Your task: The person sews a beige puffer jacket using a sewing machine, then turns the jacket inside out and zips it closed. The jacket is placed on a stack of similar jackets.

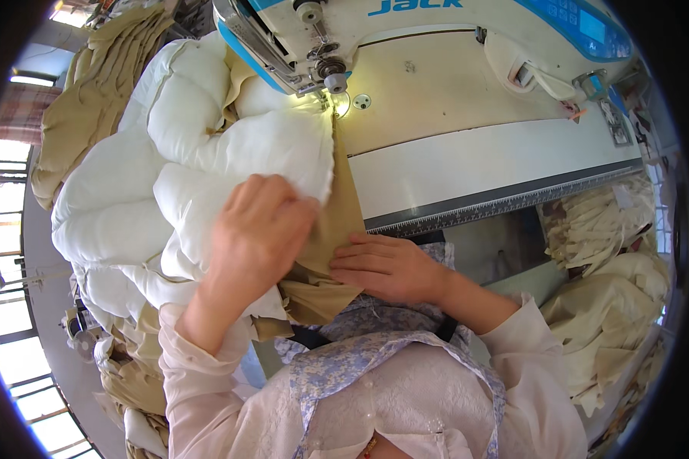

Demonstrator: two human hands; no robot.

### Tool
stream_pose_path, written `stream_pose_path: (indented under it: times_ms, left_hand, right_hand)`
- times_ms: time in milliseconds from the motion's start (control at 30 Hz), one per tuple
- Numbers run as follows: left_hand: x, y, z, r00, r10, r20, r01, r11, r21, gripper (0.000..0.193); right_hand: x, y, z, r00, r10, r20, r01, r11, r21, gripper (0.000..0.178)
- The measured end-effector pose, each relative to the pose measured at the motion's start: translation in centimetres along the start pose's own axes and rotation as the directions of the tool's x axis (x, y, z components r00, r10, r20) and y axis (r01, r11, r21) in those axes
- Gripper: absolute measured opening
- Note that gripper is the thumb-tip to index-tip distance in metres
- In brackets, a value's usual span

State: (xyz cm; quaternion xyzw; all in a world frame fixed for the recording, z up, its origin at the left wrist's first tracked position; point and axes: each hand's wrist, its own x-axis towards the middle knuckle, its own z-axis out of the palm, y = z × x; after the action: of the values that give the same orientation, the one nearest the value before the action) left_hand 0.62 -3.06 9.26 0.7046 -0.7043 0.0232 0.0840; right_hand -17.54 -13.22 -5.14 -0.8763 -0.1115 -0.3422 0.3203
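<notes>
- I have the white padded piece point(260, 145) left of center, puffed up in bulges, its upper right corner at the machine's needle area.
- Tan fabric point(343, 203) runs down from the needle area along the pad's right edge, then bunches in folds in front of the person.
- Left hand point(256, 229): over the lower right part of the pad, by its edge with the tan fabric. Fingers bent inward and blurred; I can't tell if they grip an edge or only touch it.
- Right hand point(386, 268): fingers straight and close together, laid on the tan fabric, grasping nothing I can see.
- Sewing machine point(505, 42) stands above the work, white with blue trim, a light glowing beside the needle area.
- Surface point(452, 168) right of the pad is tan and white; a dark ruler strip point(467, 216) follows its near edge.
- Tan fabric pile point(92, 107) at upper left, well apart from both hands; pale cloth heap point(605, 306) at far right.
- Floral apron point(325, 367) over the person's pale blouse, below the hands.
</notes>
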Motion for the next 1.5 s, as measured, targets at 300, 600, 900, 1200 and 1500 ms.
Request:
stream_pose_path:
  times_ms: [300,600,900,1200,1500]
  left_hand:
    - [0.3,-1.2,4.7,0.978,0.204,0.050,-0.201,0.978,-0.054,0.017]
    - [0.9,-0.9,4.5,0.992,0.112,0.054,-0.100,0.977,-0.188,0.008]
    - [2.4,-2.8,5.5,0.991,0.133,0.018,-0.127,0.974,-0.188,0.015]
    - [5.6,-6.3,6.5,0.992,0.101,-0.071,-0.113,0.974,-0.198,0.013]
    - [7.5,-9.2,7.7,0.986,0.089,-0.139,-0.127,0.948,-0.292,0.012]
  right_hand:
    - [0.6,-0.6,-0.1,0.999,0.045,0.022,-0.046,0.998,0.053,0.035]
    - [1.3,-0.9,-0.4,0.994,0.100,0.054,-0.104,0.992,0.078,0.033]
    - [3.3,0.1,-1.5,0.974,0.210,0.088,-0.217,0.974,0.072,0.030]
    - [6.3,3.8,-2.3,0.957,0.280,0.067,-0.286,0.954,0.086,0.016]
    - [8.6,5.7,-2.1,0.897,0.415,0.150,-0.421,0.907,0.004,0.021]
